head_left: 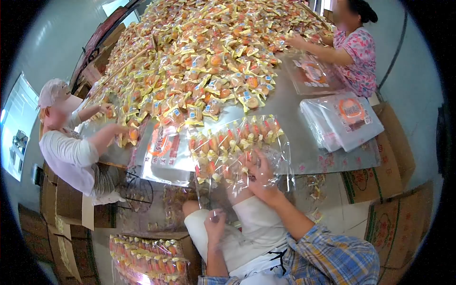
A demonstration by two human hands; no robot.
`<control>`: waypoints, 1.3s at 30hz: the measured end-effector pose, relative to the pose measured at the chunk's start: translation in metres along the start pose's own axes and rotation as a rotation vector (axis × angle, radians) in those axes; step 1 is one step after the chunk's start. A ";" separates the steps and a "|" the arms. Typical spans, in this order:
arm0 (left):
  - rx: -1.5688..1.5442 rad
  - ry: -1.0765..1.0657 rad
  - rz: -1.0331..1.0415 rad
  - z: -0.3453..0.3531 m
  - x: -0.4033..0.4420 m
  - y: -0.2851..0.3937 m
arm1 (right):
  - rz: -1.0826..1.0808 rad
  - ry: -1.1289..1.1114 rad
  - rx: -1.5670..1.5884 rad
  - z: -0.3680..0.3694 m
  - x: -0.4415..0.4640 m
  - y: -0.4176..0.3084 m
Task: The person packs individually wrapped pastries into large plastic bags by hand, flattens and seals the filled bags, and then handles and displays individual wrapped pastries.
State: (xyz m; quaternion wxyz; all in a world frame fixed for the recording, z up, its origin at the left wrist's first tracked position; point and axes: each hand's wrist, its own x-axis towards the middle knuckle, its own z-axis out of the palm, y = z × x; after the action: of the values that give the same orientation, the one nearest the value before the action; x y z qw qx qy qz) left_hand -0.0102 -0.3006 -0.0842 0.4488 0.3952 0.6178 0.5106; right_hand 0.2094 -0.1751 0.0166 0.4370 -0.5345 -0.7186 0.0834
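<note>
A clear plastic bag (237, 142) lies at the table's near edge, filled with rows of small wrapped pastries in yellow-trimmed packets. My right hand (262, 179) is at its near right side, fingers bent around the loose film. Glare hides exactly where the fingertips sit. My left hand (215, 227) is closed, low over my lap and apart from the packed rows. A faint sheen of film shows near it, but what its fingers hold is unclear. Left of the bag lies a flat stack of printed bags (166, 154) with orange and red lettering.
A large heap of wrapped pastries (199, 61) covers the back of the table (285, 102). More printed bags (349, 118) lie at right. A filled bag (149, 261) rests on a carton by my left leg. One person (71, 137) works at left, another (354, 52) at right. Cartons (399, 228) stand around.
</note>
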 end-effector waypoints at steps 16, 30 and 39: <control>0.714 -0.356 0.154 0.011 -0.004 0.016 | 0.022 -0.007 -0.122 -0.005 -0.005 -0.007; 0.723 -0.425 0.082 0.015 -0.007 0.036 | -0.070 -0.041 -0.220 0.019 0.001 -0.016; 0.844 -0.397 0.222 0.012 -0.002 0.015 | -0.145 0.034 -0.354 0.031 0.002 -0.005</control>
State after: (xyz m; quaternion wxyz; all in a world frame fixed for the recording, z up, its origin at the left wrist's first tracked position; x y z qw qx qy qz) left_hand 0.0018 -0.2967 -0.0705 0.3013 0.6965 0.6274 0.1747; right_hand 0.1843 -0.1648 0.0018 0.3530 -0.5511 -0.7513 -0.0853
